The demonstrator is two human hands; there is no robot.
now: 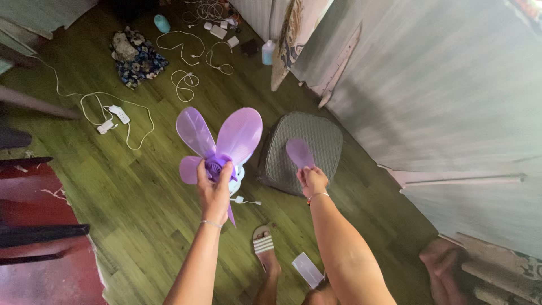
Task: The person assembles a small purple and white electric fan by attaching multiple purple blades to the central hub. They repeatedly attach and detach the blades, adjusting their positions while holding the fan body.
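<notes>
- Left hand (214, 189) clamped around the hub (216, 165) of the purple fan blade assembly (217, 144); two big blades fan out above the grip, a smaller one sticks out to its left.
- Right hand (311, 179) pinches a loose purple blade (300, 152) by its root, blade pointing up from the fingers, well apart from the hub.
- Grey fan grille (302, 149) lies on the floor behind the loose blade.
- Judgement: keep the hub steady, line the blade root up with the empty slot, push straight in, don't twist.
- Slot itself not visible.
</notes>
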